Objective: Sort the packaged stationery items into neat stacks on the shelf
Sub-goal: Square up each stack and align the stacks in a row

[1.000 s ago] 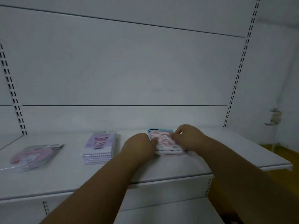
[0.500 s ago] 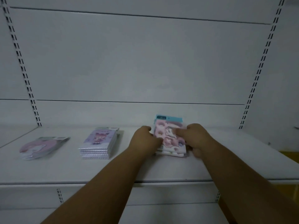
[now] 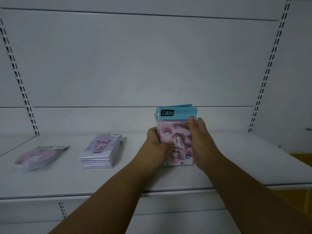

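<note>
A white shelf (image 3: 236, 169) spans the view. Right of centre, a bundle of pink unicorn packs (image 3: 176, 132) stands upright on it, clasped between the left hand (image 3: 156, 146) and right hand (image 3: 200, 142). Left lie a purple notebook stack (image 3: 101, 151) and, farther left, pink packets (image 3: 38, 157).

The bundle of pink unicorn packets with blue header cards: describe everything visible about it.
The bundle of pink unicorn packets with blue header cards stands upright on its bottom edge on the white metal shelf, front towards the camera. Several glossy clear-wrapped packets are pressed together, their blue tops slightly fanned. The front shows a raised white unicorn among pink clouds; the header carries a dark label with white characters. The left hand clamps its left edge and the right hand its right edge.
</note>
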### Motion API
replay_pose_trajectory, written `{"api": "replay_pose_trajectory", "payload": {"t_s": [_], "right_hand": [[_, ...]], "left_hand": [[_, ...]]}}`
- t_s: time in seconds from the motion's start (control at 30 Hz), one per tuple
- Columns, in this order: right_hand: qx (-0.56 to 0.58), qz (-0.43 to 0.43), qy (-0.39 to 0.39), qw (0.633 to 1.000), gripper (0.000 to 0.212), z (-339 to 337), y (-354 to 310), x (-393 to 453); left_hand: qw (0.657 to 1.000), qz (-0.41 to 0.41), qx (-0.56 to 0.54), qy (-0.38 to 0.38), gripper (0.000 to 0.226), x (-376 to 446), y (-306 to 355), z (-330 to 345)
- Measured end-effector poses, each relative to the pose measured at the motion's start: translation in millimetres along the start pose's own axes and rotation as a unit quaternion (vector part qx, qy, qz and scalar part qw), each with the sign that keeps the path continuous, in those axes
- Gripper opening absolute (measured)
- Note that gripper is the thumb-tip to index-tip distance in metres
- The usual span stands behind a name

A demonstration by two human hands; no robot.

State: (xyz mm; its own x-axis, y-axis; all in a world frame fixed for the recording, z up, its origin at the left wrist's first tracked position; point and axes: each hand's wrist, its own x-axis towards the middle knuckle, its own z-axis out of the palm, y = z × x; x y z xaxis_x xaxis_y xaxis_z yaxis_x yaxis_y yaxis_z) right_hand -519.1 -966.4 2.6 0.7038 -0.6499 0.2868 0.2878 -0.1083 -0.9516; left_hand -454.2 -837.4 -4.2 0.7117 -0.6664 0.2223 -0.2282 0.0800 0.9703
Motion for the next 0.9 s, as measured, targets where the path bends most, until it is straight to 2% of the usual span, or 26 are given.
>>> {"api": "replay_pose_trajectory", "payload": {"t_s": [0.07,0.17,0.33,0.5,0.67,0.77,0.9], "right_hand": [[0.005,0.000,-0.012,1.000,0.028,-3,-1,-1],[0.000,0.008,-0.037,0.999,0.034,-9,-4,-1],[-0.055,0.000,-0.064,0.996,0.018,-12,-1,-6],[-0.046,-0.015,-0.081,0.996,0.033,-15,-3,-13],[-0.092,-0.032,-0.126,0.987,0.033,-21,-6,-18],[-0.123,-0.036,-0.151,0.980,0.037,-27,-9,-21],[-0.177,-0.049,-0.154,0.971,0.051,-33,-15,-22]], "left_hand": [[0.999,0.013,0.031,-0.028,0.030,-3,-2,1],[0.999,-0.003,0.037,-0.040,0.039,-4,-3,-5],[0.996,0.038,0.058,-0.056,0.034,-7,0,-4],[0.991,0.025,0.085,-0.099,0.044,-10,-4,-10],[0.977,0.026,0.169,-0.125,0.049,-9,-9,-18],[0.960,0.039,0.254,-0.109,0.045,-11,-11,-20],[0.959,0.048,0.269,-0.077,0.036,-10,-11,-20]]}}
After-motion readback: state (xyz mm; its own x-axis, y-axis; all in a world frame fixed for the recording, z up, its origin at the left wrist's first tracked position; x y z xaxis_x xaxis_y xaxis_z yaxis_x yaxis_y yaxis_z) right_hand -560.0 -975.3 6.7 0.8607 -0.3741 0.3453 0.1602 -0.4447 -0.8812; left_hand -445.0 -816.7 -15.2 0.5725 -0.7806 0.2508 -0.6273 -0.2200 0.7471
